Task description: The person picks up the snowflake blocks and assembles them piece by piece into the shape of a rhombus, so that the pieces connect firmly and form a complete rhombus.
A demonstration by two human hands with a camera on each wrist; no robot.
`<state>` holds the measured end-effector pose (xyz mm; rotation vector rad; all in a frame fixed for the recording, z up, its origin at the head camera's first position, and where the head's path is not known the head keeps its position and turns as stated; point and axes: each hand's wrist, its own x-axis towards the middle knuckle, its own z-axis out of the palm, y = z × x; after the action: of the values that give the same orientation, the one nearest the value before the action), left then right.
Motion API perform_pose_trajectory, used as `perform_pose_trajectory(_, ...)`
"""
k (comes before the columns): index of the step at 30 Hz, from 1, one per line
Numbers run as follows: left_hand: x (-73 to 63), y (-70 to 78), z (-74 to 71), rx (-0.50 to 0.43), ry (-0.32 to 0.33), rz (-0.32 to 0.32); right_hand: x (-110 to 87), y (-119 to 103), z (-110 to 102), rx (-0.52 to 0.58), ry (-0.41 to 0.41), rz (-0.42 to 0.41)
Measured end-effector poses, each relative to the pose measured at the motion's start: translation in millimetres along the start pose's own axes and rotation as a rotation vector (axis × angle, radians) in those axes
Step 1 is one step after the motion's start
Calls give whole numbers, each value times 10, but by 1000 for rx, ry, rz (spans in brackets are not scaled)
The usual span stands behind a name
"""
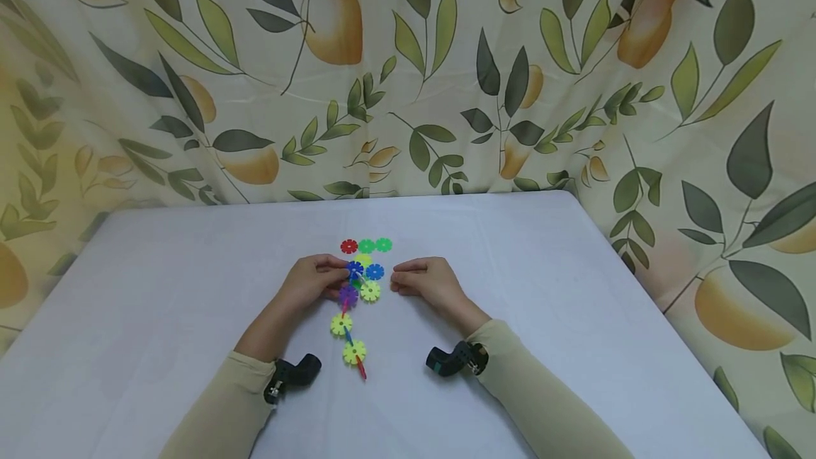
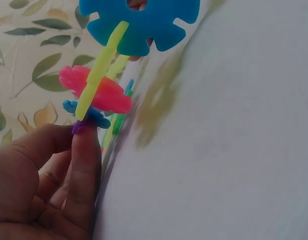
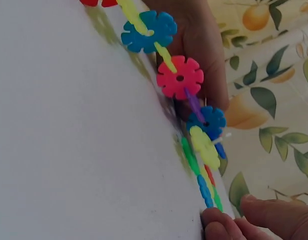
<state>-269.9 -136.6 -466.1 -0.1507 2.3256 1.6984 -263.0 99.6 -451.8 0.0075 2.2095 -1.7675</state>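
A chain of notched, flower-shaped plastic discs runs toward the near side, with yellow discs (image 1: 354,353) and red and blue ones turned edge-on. My left hand (image 1: 314,280) pinches the chain's far end, around a dark blue disc (image 1: 355,270) and a purple disc (image 1: 348,295). A white disc (image 3: 223,138), seen edge-on, sticks out between the blue disc and a yellow disc (image 3: 206,148). My right hand (image 1: 428,282) is just right of a loose blue disc (image 1: 375,272). Its thumb and fingers are apart in the right wrist view, with nothing visible between them.
Beyond the hands, a red disc (image 1: 348,246) and two green discs (image 1: 383,244) lie in a row on the white table (image 1: 510,246). Another yellow disc (image 1: 363,259) lies just nearer. A patterned curtain (image 1: 408,91) hangs behind the table's far edge.
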Motion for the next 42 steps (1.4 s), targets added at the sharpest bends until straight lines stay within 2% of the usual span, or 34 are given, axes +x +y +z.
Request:
perform_pose_trajectory(5, 26, -31, -87, 3, -13, 5, 122, -37, 0, -114, 31, -28)
perform_pose_trajectory(14, 40, -17, -95, -34, -7, -20, 344, -217, 109, -491, 8, -91)
perform_pose_trajectory(20, 33, -14, -95, -41, -3, -17, 376, -248, 200, -606, -4, -146)
perform_pose_trajectory(27, 44, -21, -80, -24, -10, -15, 357, -216, 237, -627, 25, -152)
perform_pose_trajectory(42, 34, -8, -69, -24, -9, -19, 244, -79, 193, -453, 106, -221)
